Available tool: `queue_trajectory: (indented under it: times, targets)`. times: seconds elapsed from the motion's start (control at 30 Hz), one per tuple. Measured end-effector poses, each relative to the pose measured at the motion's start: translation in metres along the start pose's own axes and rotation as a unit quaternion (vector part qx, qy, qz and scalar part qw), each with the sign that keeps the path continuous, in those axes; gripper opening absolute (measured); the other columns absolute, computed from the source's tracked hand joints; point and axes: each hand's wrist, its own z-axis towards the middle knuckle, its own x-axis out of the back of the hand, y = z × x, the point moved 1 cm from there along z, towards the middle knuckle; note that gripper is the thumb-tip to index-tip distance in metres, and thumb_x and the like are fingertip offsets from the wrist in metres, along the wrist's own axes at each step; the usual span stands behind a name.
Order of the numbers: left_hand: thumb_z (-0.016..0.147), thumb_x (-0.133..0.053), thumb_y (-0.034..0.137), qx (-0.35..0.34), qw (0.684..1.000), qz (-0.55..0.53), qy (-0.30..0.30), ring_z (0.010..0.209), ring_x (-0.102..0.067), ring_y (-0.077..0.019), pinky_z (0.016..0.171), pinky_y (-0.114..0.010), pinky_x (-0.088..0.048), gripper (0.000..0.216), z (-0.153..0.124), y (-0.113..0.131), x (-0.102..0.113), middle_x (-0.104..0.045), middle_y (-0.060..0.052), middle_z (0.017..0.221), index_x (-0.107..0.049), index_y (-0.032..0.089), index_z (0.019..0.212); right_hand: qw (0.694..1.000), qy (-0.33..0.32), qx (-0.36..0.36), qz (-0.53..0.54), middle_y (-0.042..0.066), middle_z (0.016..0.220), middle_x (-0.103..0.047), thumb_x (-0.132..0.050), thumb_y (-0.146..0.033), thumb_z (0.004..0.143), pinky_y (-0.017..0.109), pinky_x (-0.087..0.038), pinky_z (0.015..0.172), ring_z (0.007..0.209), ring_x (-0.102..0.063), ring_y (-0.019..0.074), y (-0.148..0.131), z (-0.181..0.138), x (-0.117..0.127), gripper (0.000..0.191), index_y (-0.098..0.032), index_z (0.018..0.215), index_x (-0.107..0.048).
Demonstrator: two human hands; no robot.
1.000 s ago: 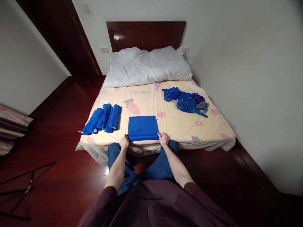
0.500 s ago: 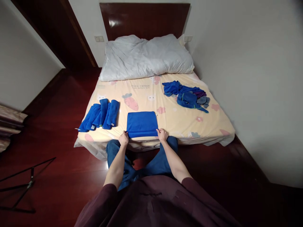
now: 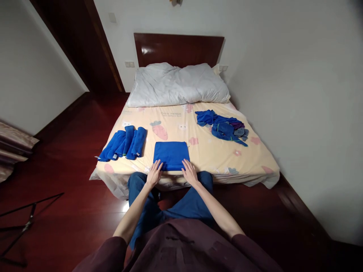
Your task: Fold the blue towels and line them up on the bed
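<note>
A folded blue cloth (image 3: 171, 154) lies flat near the foot edge of the bed (image 3: 204, 158). My left hand (image 3: 154, 174) rests on its near left corner with the fingers stretched flat. My right hand (image 3: 189, 172) lies open on the near right corner, fingers spread. Neither hand grips anything. To the left sit several rolled blue cloths (image 3: 124, 142) side by side. A loose heap of blue and grey cloths (image 3: 224, 126) lies at the bed's right side.
A white pillow or duvet (image 3: 177, 84) lies against the dark wooden headboard (image 3: 178, 48). The yellow printed sheet covers the mattress. The dark red wooden floor surrounds the bed. A black stand's legs (image 3: 25, 223) are at the lower left. A white wall runs along the right.
Both hands have let go of the cloth's near corners and now lie flat on its near edge, closer together. The camera view has tilted up a little.
</note>
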Motion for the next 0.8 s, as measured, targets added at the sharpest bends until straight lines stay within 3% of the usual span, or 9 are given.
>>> queue_trajectory:
  times: [0.1,0.27,0.47,0.63,0.8]
  targets:
    - [0.092,-0.044,0.015,-0.037,0.998,0.024,-0.052,0.155,-0.016,-0.0295,0.126,-0.050,-0.020,0.064,0.004,0.014,-0.016,-0.025,-0.011,0.166,-0.037,0.015,0.156,0.995,-0.060,0.081,-0.008,0.009,0.164,-0.032,-0.036,-0.023,0.100,0.045,-0.020,0.126,0.155,-0.023,0.0212,-0.016,0.001,-0.016,0.058,-0.016,0.157,-0.035]
    - [0.089,-0.046,0.016,0.049,0.994,0.025,-0.090,0.154,-0.019,-0.0326,0.124,-0.054,-0.022,0.067,0.002,0.006,-0.036,-0.028,-0.017,0.164,-0.038,0.012,0.156,0.994,-0.102,0.033,0.000,0.010,0.163,-0.034,-0.042,-0.023,0.097,0.048,-0.021,0.126,0.153,-0.029,0.0232,-0.007,0.002,-0.039,0.061,-0.018,0.158,-0.035]
    - [0.083,-0.037,0.001,0.035,0.995,0.034,-0.086,0.153,-0.024,-0.0276,0.124,-0.050,-0.026,0.074,-0.009,-0.019,-0.040,-0.032,-0.018,0.161,-0.038,0.012,0.156,0.995,-0.092,0.041,0.012,0.008,0.161,-0.036,-0.043,-0.018,0.095,0.051,-0.024,0.125,0.151,-0.034,0.0246,0.021,-0.009,-0.039,0.060,-0.020,0.155,-0.042]
    - [0.087,-0.037,0.001,0.020,0.991,0.053,-0.121,0.147,-0.038,-0.0264,0.122,-0.047,-0.032,0.066,0.008,-0.031,-0.035,-0.045,-0.016,0.155,-0.048,0.016,0.150,0.994,-0.107,0.033,-0.007,0.009,0.152,-0.050,-0.044,-0.001,0.083,0.047,-0.038,0.120,0.144,-0.045,0.0239,0.039,0.001,-0.030,0.064,-0.019,0.143,-0.058]
    - [0.085,-0.039,-0.001,-0.020,0.985,0.082,-0.148,0.139,-0.050,-0.0265,0.115,-0.045,-0.043,0.063,0.023,-0.039,-0.025,-0.053,-0.016,0.148,-0.056,0.017,0.143,0.993,-0.114,0.008,-0.002,0.007,0.142,-0.060,-0.055,0.004,0.070,0.042,-0.050,0.111,0.133,-0.057,0.0245,0.043,0.018,-0.027,0.067,-0.025,0.130,-0.069]
